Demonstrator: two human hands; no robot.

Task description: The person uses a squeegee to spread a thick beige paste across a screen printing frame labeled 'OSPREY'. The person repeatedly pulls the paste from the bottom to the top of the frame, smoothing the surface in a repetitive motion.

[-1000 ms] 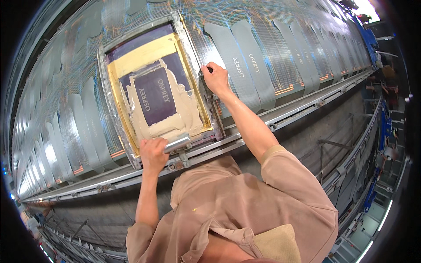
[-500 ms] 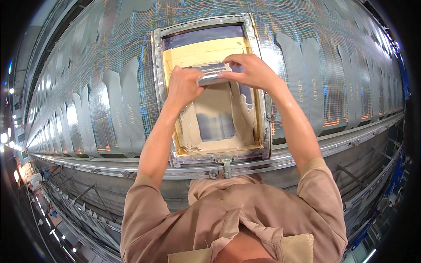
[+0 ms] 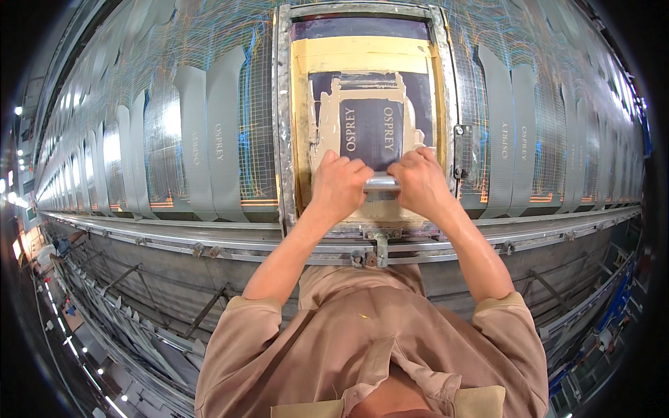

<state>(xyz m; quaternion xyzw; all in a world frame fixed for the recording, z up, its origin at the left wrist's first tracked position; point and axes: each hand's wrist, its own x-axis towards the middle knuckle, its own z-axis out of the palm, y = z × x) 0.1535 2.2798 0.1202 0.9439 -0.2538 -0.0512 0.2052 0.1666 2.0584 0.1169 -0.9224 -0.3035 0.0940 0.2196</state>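
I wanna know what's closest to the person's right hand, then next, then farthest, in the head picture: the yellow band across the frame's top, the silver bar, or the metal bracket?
From the right hand:
1. Silver bar: nearest, in its grip.
2. Metal bracket: next, on the frame's right side.
3. Yellow band: farthest, up near the top.

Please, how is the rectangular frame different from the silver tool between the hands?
The frame is much larger than the silver tool. The frame's rim looks scuffed and stained, while the tool's visible bar looks smooth and shiny. The left hand and right hand grip the tool; neither holds the frame. Both look metallic.
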